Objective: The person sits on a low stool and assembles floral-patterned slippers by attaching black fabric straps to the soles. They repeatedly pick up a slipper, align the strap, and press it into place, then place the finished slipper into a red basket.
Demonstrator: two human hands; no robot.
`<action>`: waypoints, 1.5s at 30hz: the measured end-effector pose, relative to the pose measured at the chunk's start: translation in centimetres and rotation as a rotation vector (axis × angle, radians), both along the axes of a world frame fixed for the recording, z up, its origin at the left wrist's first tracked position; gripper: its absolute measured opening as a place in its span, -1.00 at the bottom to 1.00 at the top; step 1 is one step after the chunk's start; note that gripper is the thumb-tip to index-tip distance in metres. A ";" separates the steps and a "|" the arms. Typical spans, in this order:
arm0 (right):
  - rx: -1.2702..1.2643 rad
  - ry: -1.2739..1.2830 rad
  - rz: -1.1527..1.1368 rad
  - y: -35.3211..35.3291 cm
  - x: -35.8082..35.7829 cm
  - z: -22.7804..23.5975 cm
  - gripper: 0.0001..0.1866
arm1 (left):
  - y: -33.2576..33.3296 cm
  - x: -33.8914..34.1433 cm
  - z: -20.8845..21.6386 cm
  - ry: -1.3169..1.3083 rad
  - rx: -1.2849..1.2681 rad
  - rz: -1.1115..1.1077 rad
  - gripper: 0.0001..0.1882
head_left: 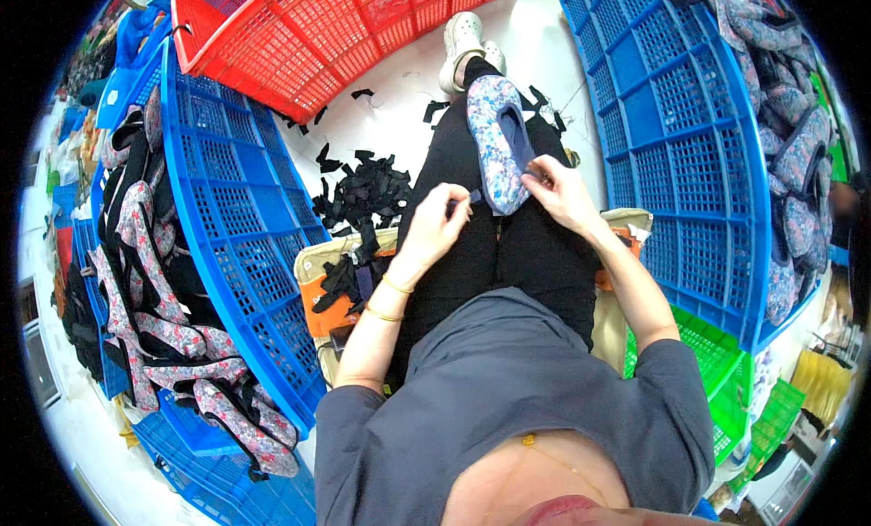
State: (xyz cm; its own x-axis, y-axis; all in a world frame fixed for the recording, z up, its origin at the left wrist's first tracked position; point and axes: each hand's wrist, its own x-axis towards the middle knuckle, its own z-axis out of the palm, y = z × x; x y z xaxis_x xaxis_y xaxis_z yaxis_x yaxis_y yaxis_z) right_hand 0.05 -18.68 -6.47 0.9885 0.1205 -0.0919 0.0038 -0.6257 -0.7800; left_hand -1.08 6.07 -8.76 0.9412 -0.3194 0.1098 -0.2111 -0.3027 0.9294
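A floral slipper shoe in blue, pink and white with a dark lining lies across my black-trousered thighs, its opening facing up. My right hand pinches the shoe's near right rim between thumb and fingers. Just left of the shoe's near end, my left hand is closed, fingertips pressed together. A short dark strip shows between those fingertips and the shoe; whether it is fixed to the shoe I cannot tell. What lies inside the left fingers is mostly hidden.
Blue crates stand on both sides, a red crate ahead. Pink floral shoes fill the left side, blue floral shoes the right. Black fabric scraps litter the floor and a beige-orange bag. A green crate stands at right.
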 end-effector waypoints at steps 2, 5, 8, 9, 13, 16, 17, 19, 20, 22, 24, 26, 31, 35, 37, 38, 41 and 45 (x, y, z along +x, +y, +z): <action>0.085 0.017 -0.028 -0.2 -0.2 0.0 -0.72 | 0.6 0.7 0.3 0.111 -0.057 -0.016 -0.92; 0.154 0.020 -0.053 -0.3 -0.9 -0.3 -0.73 | 0.0 1.1 0.5 0.191 -0.010 -0.029 -0.85; 0.308 0.131 -0.134 -0.7 -1.2 -1.6 -0.74 | -0.6 1.3 1.0 0.039 0.122 -0.071 -0.83; 0.246 0.119 -0.110 -0.9 -1.4 -1.7 -0.73 | -0.7 1.4 0.5 -0.073 0.171 -0.103 -0.83; -0.080 -0.127 0.000 0.0 -0.2 3.5 -0.66 | -0.8 1.1 0.7 -0.143 0.198 -0.025 -0.88; -0.185 -0.238 0.291 0.3 0.9 4.4 -0.62 | -0.8 0.8 0.8 -0.131 0.144 0.011 -0.88; -0.194 -0.261 0.396 0.7 1.2 4.3 -0.61 | -0.9 0.7 0.7 -0.134 0.114 0.015 -0.88; -0.258 -0.251 0.533 1.4 1.7 4.5 -0.65 | -1.1 0.3 0.6 0.019 0.034 0.050 -0.89; -0.324 -0.244 0.556 1.7 1.9 4.5 -0.66 | -1.1 0.1 0.4 0.095 -0.007 0.070 -0.89; -0.458 -0.235 0.599 2.2 2.5 4.4 -0.66 | -1.3 0.1 0.1 0.139 -0.076 0.079 -0.89; -0.448 -0.286 0.633 2.5 2.6 4.1 -0.71 | -1.5 -0.1 0.4 0.090 -0.071 0.080 -0.89; -0.415 -0.302 0.572 2.7 2.5 3.3 -0.73 | -1.8 -0.2 -0.4 0.111 -0.104 0.089 -0.90; -0.190 -0.054 0.104 1.9 1.9 3.8 -0.60 | -1.8 -0.5 0.5 0.090 -0.023 0.037 -0.87; -0.203 -0.023 0.031 2.0 1.1 1.3 -0.24 | -1.6 -0.7 0.4 0.057 -0.018 -0.064 -0.84; -0.126 0.084 0.036 1.6 0.9 0.0 -0.41 | -0.3 -0.2 1.1 0.089 0.002 -0.114 -0.85; -0.078 0.182 0.019 1.5 1.0 -0.3 -0.47 | 1.0 0.7 2.2 0.184 0.072 -0.135 -0.80; -0.112 -0.010 -0.033 2.1 0.4 -1.1 -0.57 | 2.3 2.9 4.3 -0.365 0.555 0.159 -0.62; 0.032 0.000 -0.149 3.0 0.0 -1.7 -0.60 | -2.2 7.4 2.3 -0.021 0.240 0.144 -0.57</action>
State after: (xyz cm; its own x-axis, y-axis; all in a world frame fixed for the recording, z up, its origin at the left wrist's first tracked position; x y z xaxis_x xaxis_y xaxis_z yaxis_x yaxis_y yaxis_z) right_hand 0.08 -15.69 -8.18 0.9956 -0.0244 -0.0899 -0.0868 -0.5940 -0.7997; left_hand 6.31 3.88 -6.41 0.9770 -0.2022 0.0676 -0.1690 -0.5415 0.8235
